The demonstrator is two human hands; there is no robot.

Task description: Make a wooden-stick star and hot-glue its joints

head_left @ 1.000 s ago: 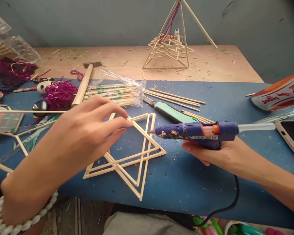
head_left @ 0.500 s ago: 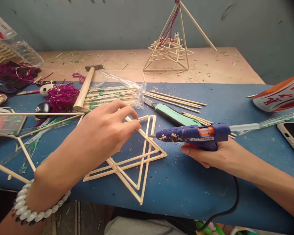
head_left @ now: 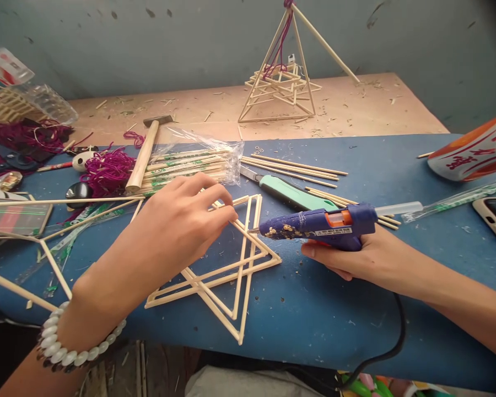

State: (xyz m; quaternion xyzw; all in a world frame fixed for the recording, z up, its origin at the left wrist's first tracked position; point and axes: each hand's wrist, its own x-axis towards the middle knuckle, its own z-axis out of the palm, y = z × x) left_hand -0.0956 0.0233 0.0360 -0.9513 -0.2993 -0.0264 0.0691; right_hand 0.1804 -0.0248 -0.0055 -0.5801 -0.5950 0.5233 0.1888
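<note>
Gripping the glue gun [head_left: 314,225], the right hand [head_left: 367,252] is aiming toward nine o'clock; the left hand [head_left: 182,215], fingertips closed, is pinching the stick star [head_left: 195,281] at one o'clock.

This was a craft workspace, set up at a blue-topped table [head_left: 314,320] below a scuffed grey wall [head_left: 215,44]. A glue gun [head_left: 314,225], a hammer [head_left: 144,157] and a utility knife [head_left: 293,193] were out together, among a clear bag of wooden sticks [head_left: 190,164], loose sticks [head_left: 300,164] and purple yarn [head_left: 109,172]. Wood offcuts [head_left: 208,117] littered the pale board [head_left: 364,110] behind, where a stick-built pyramid frame [head_left: 276,118] stood. The floor [head_left: 107,369], dim beyond the table's near edge, seemed strewn with scraps too.
</note>
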